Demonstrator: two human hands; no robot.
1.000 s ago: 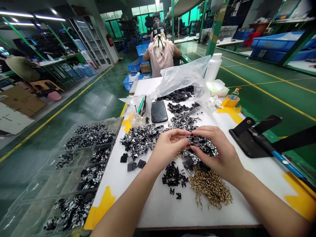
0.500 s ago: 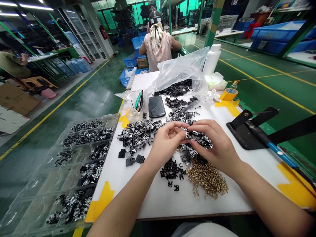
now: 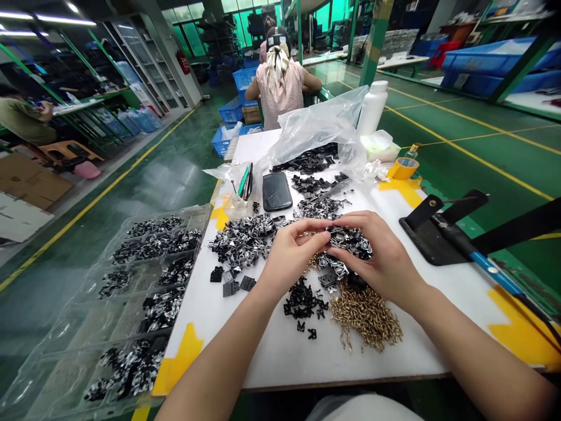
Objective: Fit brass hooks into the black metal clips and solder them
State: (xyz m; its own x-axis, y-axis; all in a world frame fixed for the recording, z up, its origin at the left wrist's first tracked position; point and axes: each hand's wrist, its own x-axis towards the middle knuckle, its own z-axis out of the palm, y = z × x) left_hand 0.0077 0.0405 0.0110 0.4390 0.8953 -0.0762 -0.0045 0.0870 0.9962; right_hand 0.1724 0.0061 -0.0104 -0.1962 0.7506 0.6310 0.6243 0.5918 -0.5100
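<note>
**Q:** What are your grips on?

**A:** Your left grip (image 3: 300, 260) and right grip (image 3: 377, 257) are curled together, fingertips closed at 12, above the table (image 3: 280, 356). The right sits on a clump of black-and-silver metal clips (image 3: 350, 240). Whatever the left pinches is hidden by your fingers; can't tell.

**Q:** Technique?

**A:** Keep the pinch tight, one piece at a time, clear of the loose parts.

**Q:** Around you?

**A:** Brass hooks (image 3: 366, 318) at 1, black metal pieces (image 3: 302, 301) at 12, a clip heap (image 3: 243, 241) at 11, a clear compartment tray (image 3: 205, 215) at 10. Farther out at 12, a phone (image 3: 277, 191), then a co-worker (image 3: 280, 88), back turned.
</note>
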